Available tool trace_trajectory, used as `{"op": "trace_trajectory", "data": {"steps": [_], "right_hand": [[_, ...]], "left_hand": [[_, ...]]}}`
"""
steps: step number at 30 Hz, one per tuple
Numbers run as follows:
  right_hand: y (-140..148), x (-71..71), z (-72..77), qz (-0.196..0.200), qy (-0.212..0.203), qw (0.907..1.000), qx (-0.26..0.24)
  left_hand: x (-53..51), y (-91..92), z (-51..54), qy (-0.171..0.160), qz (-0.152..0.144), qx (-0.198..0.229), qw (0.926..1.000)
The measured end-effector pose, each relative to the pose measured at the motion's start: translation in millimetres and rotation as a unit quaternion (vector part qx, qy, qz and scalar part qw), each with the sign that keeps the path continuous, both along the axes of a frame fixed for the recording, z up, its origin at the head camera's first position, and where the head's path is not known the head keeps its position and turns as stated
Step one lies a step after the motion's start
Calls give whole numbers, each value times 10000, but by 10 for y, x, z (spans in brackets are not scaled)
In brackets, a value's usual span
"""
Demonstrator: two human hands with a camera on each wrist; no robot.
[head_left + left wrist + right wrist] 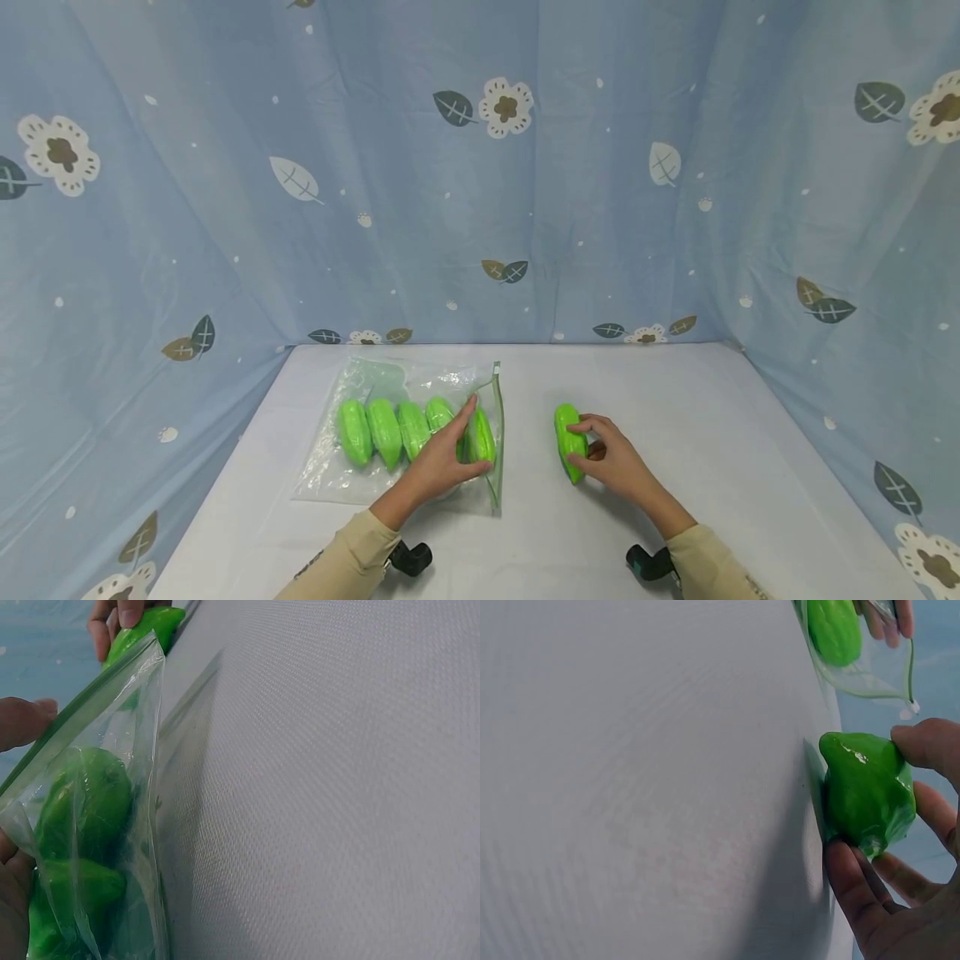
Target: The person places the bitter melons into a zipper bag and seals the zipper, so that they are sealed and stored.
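A clear zip-lock bag lies on the left side of the table, its green-edged mouth facing right and standing partly open. Several glossy bright-green, tapered, fruit-like pieces lie side by side inside it. My left hand holds the bag's upper layer near the mouth, thumb and fingers spread; the film partly hides its grip. To the right of the bag, my right hand grips another green tapered piece between thumb and fingers. That piece is close to the tabletop; I cannot tell whether it touches.
A white-covered table lies under both hands. Blue curtain with flower and leaf prints hangs behind it and along both sides. Black wrist-worn devices sit below the hands at the sleeve cuffs.
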State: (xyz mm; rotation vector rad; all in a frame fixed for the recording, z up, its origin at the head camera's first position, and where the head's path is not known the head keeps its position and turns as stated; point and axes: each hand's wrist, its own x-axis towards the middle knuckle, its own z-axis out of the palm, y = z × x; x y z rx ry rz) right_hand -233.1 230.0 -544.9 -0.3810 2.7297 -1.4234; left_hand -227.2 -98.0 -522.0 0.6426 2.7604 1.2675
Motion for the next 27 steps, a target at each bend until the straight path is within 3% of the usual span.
{"op": "trace_trajectory", "data": {"steps": [27], "right_hand": [[-78,23,49,-162,312,9994,34]], "left_hand": [[-8,-6,-27,89,-23,44,9999]]}}
